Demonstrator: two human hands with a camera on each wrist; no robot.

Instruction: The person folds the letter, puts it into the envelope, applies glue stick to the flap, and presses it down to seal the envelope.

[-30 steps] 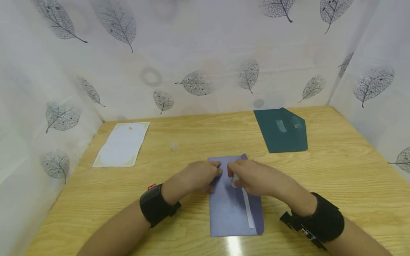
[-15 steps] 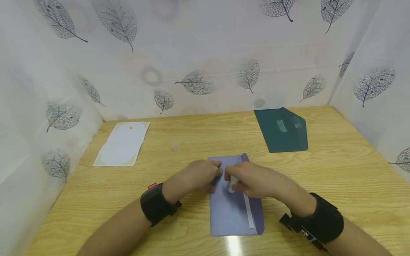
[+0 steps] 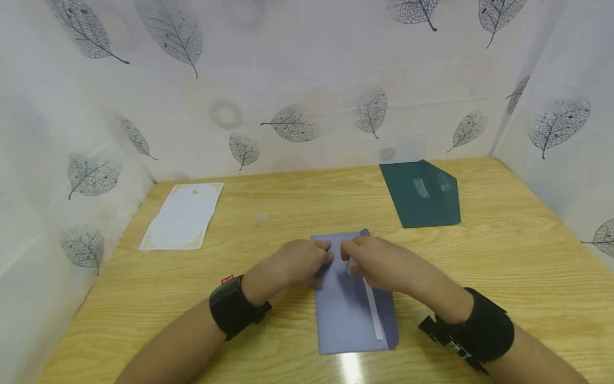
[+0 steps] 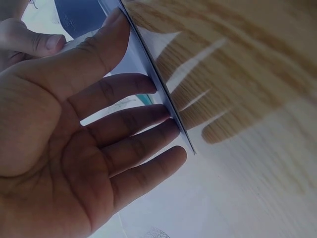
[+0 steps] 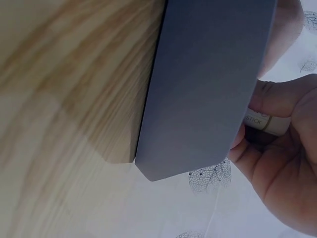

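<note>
A purple envelope lies on the table, its narrow flap unfolded to the right. Along the fold runs a white strip. My left hand rests on the envelope's left edge, fingertips on its face with the fingers extended, as the left wrist view also shows. Pinched in my right hand is a white glue stick, printed with "STICK"; its tip is hidden behind the raised flap in the right wrist view. The hand works near the upper end of the white strip.
A white sheet with gold corner trim lies at the back left of the wooden table. Near it sits a small translucent round piece. A dark green envelope lies back right. Leaf-printed curtains surround the table.
My right hand moved slightly down and left with the glue stick, then back up. The envelope's near end has shifted a little to the right. The left hand stays in place.
</note>
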